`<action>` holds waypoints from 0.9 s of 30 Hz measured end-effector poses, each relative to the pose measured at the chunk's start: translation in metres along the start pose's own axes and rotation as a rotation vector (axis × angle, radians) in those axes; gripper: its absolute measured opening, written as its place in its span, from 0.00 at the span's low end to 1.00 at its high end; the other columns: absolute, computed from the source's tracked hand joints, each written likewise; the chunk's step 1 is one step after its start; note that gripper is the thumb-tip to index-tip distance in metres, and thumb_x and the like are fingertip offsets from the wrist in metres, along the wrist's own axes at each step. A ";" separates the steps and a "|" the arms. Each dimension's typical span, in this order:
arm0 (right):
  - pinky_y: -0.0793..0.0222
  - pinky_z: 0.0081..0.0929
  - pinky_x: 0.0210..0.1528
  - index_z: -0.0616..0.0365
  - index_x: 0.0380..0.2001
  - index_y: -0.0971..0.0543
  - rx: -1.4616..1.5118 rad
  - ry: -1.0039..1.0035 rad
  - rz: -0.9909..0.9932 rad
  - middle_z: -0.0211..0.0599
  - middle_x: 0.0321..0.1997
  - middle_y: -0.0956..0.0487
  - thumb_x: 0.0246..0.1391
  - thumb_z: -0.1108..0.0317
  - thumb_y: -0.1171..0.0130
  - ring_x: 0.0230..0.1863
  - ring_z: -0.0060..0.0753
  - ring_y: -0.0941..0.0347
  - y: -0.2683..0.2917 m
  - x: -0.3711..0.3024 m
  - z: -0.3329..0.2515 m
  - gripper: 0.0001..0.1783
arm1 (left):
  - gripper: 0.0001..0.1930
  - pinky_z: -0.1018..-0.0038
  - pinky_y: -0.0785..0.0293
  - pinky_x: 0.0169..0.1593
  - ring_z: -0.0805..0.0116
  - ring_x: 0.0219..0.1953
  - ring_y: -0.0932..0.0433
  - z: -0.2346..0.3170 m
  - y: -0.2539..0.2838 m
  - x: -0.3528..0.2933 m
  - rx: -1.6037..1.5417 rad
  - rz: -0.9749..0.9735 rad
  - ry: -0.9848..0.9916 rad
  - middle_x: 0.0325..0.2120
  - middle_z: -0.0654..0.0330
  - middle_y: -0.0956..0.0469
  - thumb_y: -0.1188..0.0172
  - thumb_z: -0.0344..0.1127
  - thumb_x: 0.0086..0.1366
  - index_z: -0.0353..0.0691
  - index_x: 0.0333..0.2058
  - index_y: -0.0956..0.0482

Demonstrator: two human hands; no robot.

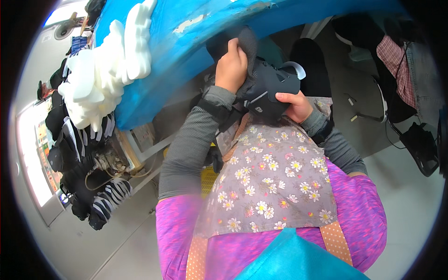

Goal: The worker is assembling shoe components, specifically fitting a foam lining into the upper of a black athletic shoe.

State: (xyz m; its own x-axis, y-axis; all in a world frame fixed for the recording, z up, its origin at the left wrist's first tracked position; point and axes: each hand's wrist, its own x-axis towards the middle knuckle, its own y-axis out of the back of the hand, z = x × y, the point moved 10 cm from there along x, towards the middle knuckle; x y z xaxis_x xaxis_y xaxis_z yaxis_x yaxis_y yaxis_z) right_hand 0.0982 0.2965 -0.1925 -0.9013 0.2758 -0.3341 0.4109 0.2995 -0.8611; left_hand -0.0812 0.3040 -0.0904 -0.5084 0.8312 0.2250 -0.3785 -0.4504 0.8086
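Note:
My two hands hold a black shoe upper [273, 84] over my lap, just in front of the blue-covered table. It has smooth dark panels, a textured dark grey part and a curved white strip standing up at its right side. My left hand [232, 66] is closed in a fist-like grip on the textured part, at the table's near edge. At the opposite side, my right hand [297, 106] pinches the smooth panel, its thumb on top and the other fingers mostly hidden beneath.
White foam pieces [100, 77] are heaped on the left of the blue-covered table [182, 42]. Black pieces, some white-striped [109, 198], hang or lie in stacks below them. Part of a yellow basket [208, 181] shows under my left arm. A black pedal-like object [420, 147] lies right.

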 end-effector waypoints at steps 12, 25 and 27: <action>0.29 0.37 0.60 0.64 0.58 0.29 0.106 -0.049 -0.073 0.41 0.55 0.22 0.54 0.74 0.41 0.55 0.37 0.24 -0.009 -0.003 0.006 0.26 | 0.10 0.48 0.28 0.27 0.40 0.24 0.22 0.010 0.008 -0.007 0.140 0.069 -0.040 0.21 0.43 0.22 0.50 0.36 0.69 0.40 0.46 0.28; 0.27 0.34 0.56 0.64 0.55 0.27 0.087 -0.013 -0.029 0.40 0.51 0.21 0.53 0.77 0.41 0.51 0.35 0.23 -0.007 -0.007 -0.001 0.24 | 0.10 0.45 0.27 0.29 0.35 0.25 0.23 0.012 -0.002 -0.010 0.090 -0.062 0.020 0.22 0.37 0.23 0.52 0.35 0.71 0.37 0.47 0.32; 0.27 0.33 0.56 0.64 0.56 0.27 0.056 0.008 -0.053 0.39 0.51 0.21 0.53 0.76 0.40 0.51 0.34 0.23 -0.006 -0.004 -0.001 0.24 | 0.11 0.45 0.27 0.31 0.35 0.27 0.22 0.005 -0.006 -0.008 0.056 -0.075 0.043 0.23 0.37 0.22 0.52 0.36 0.71 0.38 0.48 0.32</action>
State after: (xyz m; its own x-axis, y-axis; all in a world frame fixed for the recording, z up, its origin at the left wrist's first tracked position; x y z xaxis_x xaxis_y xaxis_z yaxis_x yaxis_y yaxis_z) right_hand 0.0997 0.2944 -0.1856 -0.9203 0.2682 -0.2850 0.3544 0.2624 -0.8975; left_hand -0.0708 0.3021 -0.0943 -0.5136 0.8465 0.1402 -0.3731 -0.3675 0.8519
